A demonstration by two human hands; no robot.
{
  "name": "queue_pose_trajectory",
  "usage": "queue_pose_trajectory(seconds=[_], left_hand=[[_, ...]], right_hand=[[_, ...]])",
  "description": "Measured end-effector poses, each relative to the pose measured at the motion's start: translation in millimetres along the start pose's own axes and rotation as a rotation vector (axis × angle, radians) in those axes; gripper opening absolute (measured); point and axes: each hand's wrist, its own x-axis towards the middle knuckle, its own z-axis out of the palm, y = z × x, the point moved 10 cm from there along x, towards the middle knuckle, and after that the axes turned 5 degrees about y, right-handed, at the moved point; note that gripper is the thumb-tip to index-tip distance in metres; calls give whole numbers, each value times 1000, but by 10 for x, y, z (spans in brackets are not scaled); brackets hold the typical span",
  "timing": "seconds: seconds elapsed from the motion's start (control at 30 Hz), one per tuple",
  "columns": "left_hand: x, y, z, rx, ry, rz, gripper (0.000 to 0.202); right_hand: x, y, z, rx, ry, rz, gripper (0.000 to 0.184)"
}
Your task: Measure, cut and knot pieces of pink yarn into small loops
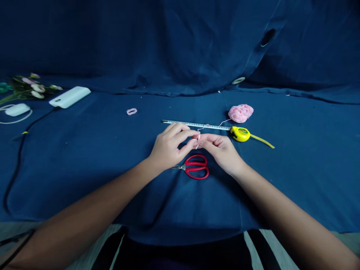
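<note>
We have our left hand (168, 146) and right hand (221, 152) together at the middle of the frame, fingertips meeting and pinched on a pink yarn strand (197, 141). A small bit of it shows between our fingers, and the exact grip is hidden there. The strand runs up and to the right, across a steel tape blade (197, 125), to a pink yarn ball (240, 113) sitting right of centre, above the hands.

The blade stretches left from a yellow tape measure (240, 134), which lies just beside our right hand. Red-handled scissors (196, 167) lie closed just below our hands, on a dark blue cloth (295, 168) that covers the surface and hangs in folds behind. A small pink yarn loop (131, 111) lies apart, above and left of the hands.

At the upper left of the frame are a white power bank (69, 97), a small white case (17, 110) with a white cord, and artificial flowers (30, 87). A black cable (19, 157) trails down the left side.
</note>
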Motion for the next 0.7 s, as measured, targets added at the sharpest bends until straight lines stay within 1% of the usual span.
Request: queue_pose_trajectory(seconds=[0.07,0.2,0.4,0.53,0.7], left_hand=[[-3,-10,14,24,-9,34,15],[-6,-10,18,53,-27,96,10],[7,24,113,141,-164,152,15],[3,33,174,171,-220,147,15],[-8,26,194,187,-211,117,15]], right_hand=[[2,14,17,-26,-36,1,29],[13,67,16,-40,-66,22,30],[-4,128,68,43,-86,98,29],[-16,140,58,49,-66,117,29],[-18,96,52,-44,-78,66,27]])
